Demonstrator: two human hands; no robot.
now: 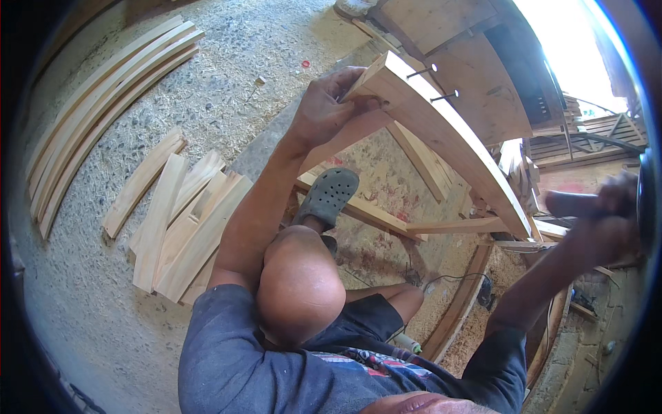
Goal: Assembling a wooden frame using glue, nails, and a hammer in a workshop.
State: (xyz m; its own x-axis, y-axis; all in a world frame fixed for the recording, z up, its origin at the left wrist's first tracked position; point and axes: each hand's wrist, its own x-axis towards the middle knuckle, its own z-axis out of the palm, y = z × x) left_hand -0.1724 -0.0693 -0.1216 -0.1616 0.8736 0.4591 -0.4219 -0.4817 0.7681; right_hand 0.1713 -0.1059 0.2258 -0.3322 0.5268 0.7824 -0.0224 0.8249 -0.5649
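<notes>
My left hand [334, 103] grips the upper end of a wooden frame, its fingers wrapped round a board where it meets a long wooden beam [448, 138]. Two nails stick partway out of the beam's top edge: one nail [422, 71] near the end, another nail [445, 95] a little further along. Raised at the far right, my right hand [617, 207] is closed round the handle of a hammer [571, 203]. Motion blurs that hand, and the picture's rim hides part of the hammer. It is apart from the nails.
Long wooden strips [114, 103] lie on the concrete floor at the left, with shorter boards [172, 228] piled nearer me. Plywood panels [476, 76] lean beyond the frame. My foot in a grey clog [331, 196] is beside the frame. A cable [455, 276] and sawdust lie at right.
</notes>
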